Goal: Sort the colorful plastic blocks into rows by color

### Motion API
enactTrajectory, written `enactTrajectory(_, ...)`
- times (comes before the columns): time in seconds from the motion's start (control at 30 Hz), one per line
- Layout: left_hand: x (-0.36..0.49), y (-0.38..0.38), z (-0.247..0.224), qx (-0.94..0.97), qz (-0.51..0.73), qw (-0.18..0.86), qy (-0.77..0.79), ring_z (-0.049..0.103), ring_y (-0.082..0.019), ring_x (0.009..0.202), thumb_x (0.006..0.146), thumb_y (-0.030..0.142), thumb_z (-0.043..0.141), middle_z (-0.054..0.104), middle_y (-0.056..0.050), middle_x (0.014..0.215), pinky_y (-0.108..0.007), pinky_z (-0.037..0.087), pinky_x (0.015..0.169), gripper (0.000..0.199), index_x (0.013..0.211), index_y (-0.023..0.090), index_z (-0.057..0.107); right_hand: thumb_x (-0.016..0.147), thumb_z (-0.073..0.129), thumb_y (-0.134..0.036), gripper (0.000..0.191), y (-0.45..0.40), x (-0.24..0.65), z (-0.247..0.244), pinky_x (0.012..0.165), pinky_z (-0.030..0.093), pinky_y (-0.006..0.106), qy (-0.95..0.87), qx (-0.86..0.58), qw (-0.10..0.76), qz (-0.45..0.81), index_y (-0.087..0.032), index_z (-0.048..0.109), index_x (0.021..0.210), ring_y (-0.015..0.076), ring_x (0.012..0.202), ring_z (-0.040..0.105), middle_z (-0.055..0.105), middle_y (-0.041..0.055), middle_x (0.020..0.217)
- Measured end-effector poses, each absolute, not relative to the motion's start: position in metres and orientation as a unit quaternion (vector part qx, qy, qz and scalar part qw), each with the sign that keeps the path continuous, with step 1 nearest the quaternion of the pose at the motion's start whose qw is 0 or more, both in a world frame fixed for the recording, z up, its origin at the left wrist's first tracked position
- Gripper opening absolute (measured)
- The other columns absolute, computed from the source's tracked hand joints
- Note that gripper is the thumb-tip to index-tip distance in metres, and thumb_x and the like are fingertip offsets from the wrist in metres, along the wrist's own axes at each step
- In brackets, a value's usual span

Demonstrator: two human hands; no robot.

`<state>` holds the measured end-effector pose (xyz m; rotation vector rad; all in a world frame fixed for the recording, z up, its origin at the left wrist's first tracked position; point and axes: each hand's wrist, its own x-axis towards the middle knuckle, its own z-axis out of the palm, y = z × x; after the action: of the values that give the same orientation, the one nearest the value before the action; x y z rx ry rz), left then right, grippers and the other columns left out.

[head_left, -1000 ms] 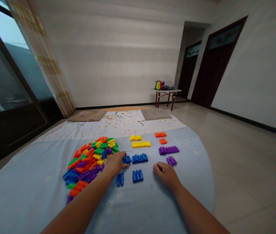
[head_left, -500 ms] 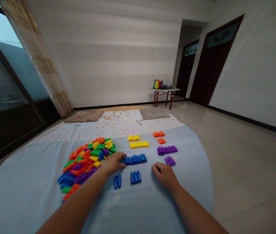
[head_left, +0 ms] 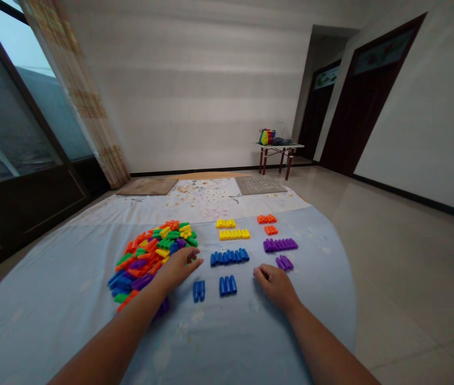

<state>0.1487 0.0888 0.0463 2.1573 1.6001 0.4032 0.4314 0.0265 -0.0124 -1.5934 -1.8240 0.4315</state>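
Observation:
My left hand (head_left: 179, 267) is beside the mixed pile of coloured plastic pieces (head_left: 146, 262), its thumb and fingers apart with nothing between them. Just right of its fingertips lies a row of blue pieces (head_left: 230, 257), not touched. Nearer me are a blue pair (head_left: 199, 291) and a blue group of three (head_left: 228, 285). My right hand (head_left: 277, 286) rests on the cloth with fingers curled in and nothing visible in them. It is close to a small purple group (head_left: 284, 262), below a longer purple row (head_left: 280, 245).
Farther back lie yellow rows (head_left: 235, 234) and orange groups (head_left: 267, 219). A pale blue cloth (head_left: 227, 342) covers the round table. Two mats (head_left: 259, 185) lie at its far side. A small side table (head_left: 281, 145) with a colourful bag stands by the wall.
My left hand has drawn back left from the end of the blue row, toward the pile. The right hand stays curled in place. The whole view has shifted slightly.

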Motion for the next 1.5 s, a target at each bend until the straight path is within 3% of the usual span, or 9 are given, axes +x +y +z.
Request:
enactTrajectory(0.2,0.133,0.046,0.05,0.803,0.08,0.264,0.528,0.053,-0.02,0.106,0.066,0.042,0.062,0.056,-0.005,0.121,-0.031,0.037,0.095,0.054,0.116,0.023,0.055,0.085,0.038,-0.037,0.033,0.027,0.432,-0.014,0.054,0.028,0.023,-0.703,-0.611,0.326,0.161,-0.019,0.044,0.058,0.0111,0.055,0.047,0.048,-0.0024,0.055)
enactTrajectory(0.37,0.141,0.039,0.048,0.81,0.047,0.256,0.526,0.058,-0.018,0.091,0.068,0.036,0.059,0.063,-0.004,0.101,-0.028,0.041,0.082,0.041,0.107,0.023,0.058,0.085,0.038,-0.037,0.034,0.027,0.432,-0.013,0.054,0.028,0.023,-0.706,-0.613,0.319,0.154,-0.019,0.045,0.058,0.0113,0.055,0.047,0.048,-0.002,0.054)
enactTrajectory(0.5,0.152,0.029,0.051,0.769,0.044,0.2,0.606,0.058,-0.017,0.071,0.071,0.05,0.052,0.064,-0.002,0.079,-0.026,0.038,0.062,0.035,0.089,0.02,0.057,0.085,0.038,-0.037,0.034,0.027,0.432,-0.013,0.055,0.029,0.023,-0.705,-0.614,0.321,0.149,-0.019,0.047,0.059,0.0113,0.055,0.048,0.05,-0.0017,0.055)
enactTrajectory(0.67,0.157,0.006,0.062,0.747,-0.063,0.126,0.65,0.06,-0.025,0.072,0.067,0.074,0.039,0.065,-0.009,0.074,-0.032,0.038,0.062,0.057,0.068,0.02,0.059,0.085,0.038,-0.038,0.035,0.027,0.432,-0.014,0.055,0.03,0.022,-0.703,-0.616,0.323,0.149,-0.019,0.049,0.059,0.0113,0.055,0.048,0.051,-0.0016,0.055)
enactTrajectory(0.77,0.151,-0.002,0.066,0.756,-0.05,0.135,0.639,0.06,-0.027,0.08,0.067,0.07,0.043,0.066,-0.009,0.083,-0.035,0.042,0.069,0.054,0.079,0.021,0.062,0.085,0.038,-0.037,0.034,0.027,0.433,-0.013,0.055,0.03,0.022,-0.705,-0.613,0.323,0.151,-0.018,0.051,0.059,0.0112,0.055,0.049,0.052,-0.0013,0.055)
enactTrajectory(0.93,0.141,-0.004,0.062,0.817,0.041,0.197,0.541,0.046,-0.02,0.117,0.073,0.032,0.053,0.05,-0.003,0.13,-0.032,0.032,0.1,0.054,0.126,0.032,0.046,0.085,0.039,-0.036,0.033,0.026,0.433,-0.012,0.055,0.03,0.023,-0.706,-0.611,0.322,0.157,-0.018,0.054,0.061,0.0118,0.056,0.049,0.055,-0.0002,0.057)
enactTrajectory(1.07,0.143,-0.006,0.054,0.824,0.007,0.228,0.519,0.051,-0.017,0.11,0.074,0.016,0.044,0.054,-0.002,0.12,-0.03,0.035,0.098,0.052,0.122,0.033,0.05,0.085,0.038,-0.036,0.035,0.026,0.433,-0.011,0.055,0.029,0.023,-0.709,-0.611,0.318,0.151,-0.018,0.056,0.062,0.0117,0.057,0.049,0.056,0.0001,0.057)
enactTrajectory(1.3,0.152,-0.007,0.046,0.807,0.036,0.194,0.557,0.053,-0.02,0.102,0.076,0.038,0.05,0.056,-0.006,0.109,-0.031,0.039,0.089,0.037,0.11,0.025,0.054,0.086,0.039,-0.031,0.033,0.021,0.43,-0.007,0.057,0.029,0.022,-0.729,-0.613,0.282,0.113,-0.017,0.056,0.063,0.011,0.057,0.049,0.057,0.0004,0.059)
enactTrajectory(1.5,0.171,-0.001,0.044,0.786,0.084,0.169,0.589,0.054,-0.019,0.099,0.076,0.043,0.048,0.055,-0.006,0.105,-0.03,0.04,0.084,0.034,0.104,0.022,0.053,0.084,0.044,-0.029,0.024,0.015,0.425,0.004,0.059,0.03,0.023,-0.729,-0.63,0.241,0.12,-0.019,0.065,0.077,0.0133,0.068,0.056,0.066,0.0035,0.073)
